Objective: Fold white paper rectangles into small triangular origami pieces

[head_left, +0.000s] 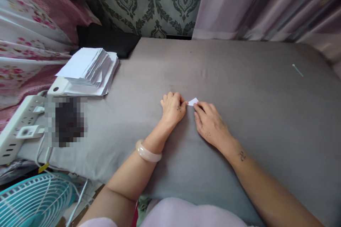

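A small folded piece of white paper [193,101] lies on the grey cloth-covered surface [239,88], mostly hidden between my two hands. My left hand [172,108] is curled into a loose fist and pinches the paper's left end. My right hand [209,122] lies palm down, its fingertips pressed together on the paper's right end. A pale bangle [147,152] sits on my left wrist.
A stack of white paper sheets [89,69] rests at the left edge on a white box. A white power strip [20,124] and a teal fan [34,200] are at lower left. A thin white stick [297,70] lies far right. Curtains and patterned wall stand behind.
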Demonstrator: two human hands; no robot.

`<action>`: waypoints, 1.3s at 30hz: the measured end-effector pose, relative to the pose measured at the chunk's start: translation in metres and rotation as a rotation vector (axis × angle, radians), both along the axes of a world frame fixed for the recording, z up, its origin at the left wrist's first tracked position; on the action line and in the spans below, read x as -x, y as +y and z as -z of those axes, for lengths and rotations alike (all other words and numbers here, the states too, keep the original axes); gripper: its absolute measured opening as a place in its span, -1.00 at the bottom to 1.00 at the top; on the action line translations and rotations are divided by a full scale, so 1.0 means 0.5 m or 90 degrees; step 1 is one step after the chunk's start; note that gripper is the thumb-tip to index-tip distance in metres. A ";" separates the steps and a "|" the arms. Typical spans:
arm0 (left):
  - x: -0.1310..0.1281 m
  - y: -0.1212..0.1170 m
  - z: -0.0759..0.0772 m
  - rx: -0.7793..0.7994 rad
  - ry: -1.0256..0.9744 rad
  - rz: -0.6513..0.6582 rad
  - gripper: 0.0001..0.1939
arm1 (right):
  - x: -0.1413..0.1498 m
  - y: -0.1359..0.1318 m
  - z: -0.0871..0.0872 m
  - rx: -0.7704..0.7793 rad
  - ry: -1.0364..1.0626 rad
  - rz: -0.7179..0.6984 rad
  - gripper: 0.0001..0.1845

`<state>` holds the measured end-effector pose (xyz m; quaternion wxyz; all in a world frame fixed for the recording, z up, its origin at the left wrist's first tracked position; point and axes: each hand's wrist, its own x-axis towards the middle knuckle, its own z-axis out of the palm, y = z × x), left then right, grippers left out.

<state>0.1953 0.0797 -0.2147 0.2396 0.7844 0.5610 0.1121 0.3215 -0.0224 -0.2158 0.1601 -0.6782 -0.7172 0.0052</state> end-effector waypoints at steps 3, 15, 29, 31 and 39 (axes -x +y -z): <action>0.003 0.005 0.002 0.005 -0.011 -0.003 -0.83 | 0.014 0.009 -0.007 0.001 -0.029 0.025 -0.60; -0.003 0.008 0.006 -0.026 -0.042 0.065 -0.79 | 0.003 0.026 0.019 -0.080 0.072 0.069 -0.67; 0.005 0.002 0.010 -0.104 -0.116 0.152 -0.81 | -0.030 0.046 0.058 -0.171 0.297 0.068 -0.83; 0.005 0.004 0.013 -0.104 -0.169 0.172 -0.84 | -0.033 0.050 0.058 -0.177 0.371 0.082 -0.83; -0.005 0.010 0.016 0.167 -0.508 0.039 -0.86 | -0.055 0.064 0.033 -0.216 0.866 0.284 -0.61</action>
